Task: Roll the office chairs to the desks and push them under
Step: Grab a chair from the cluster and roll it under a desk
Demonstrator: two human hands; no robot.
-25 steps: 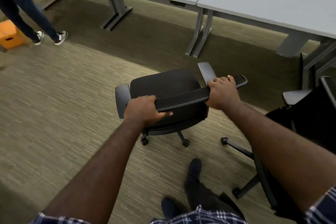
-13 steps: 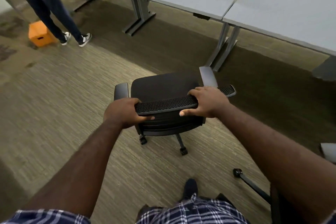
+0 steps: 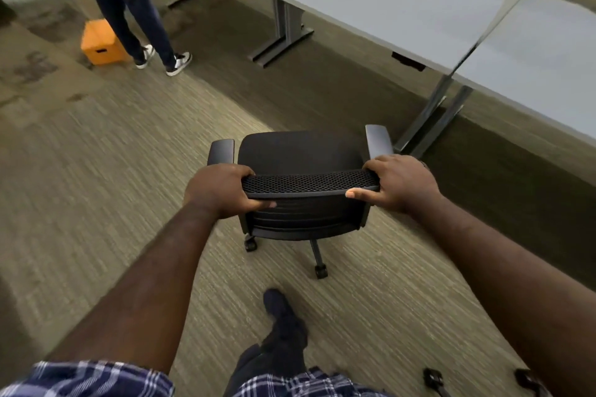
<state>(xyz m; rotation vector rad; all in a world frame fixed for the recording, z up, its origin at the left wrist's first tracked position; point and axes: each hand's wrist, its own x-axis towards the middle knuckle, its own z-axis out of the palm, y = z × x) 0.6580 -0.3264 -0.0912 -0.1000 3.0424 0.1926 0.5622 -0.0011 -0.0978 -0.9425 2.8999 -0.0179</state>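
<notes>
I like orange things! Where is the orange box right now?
In the head view the orange box sits on the carpet at the upper left, just behind the standing person's sneakers, far left of the black office chair.

Black office chair (image 3: 300, 155) at centre, on carpet (image 3: 96, 171); left hand (image 3: 222, 190) and right hand (image 3: 400, 182) grip the two ends of its mesh backrest top. Grey desks (image 3: 371, 0) at one o'clock. Orange box (image 3: 101, 43) at eleven o'clock beside a standing person's legs (image 3: 135, 10).
</notes>
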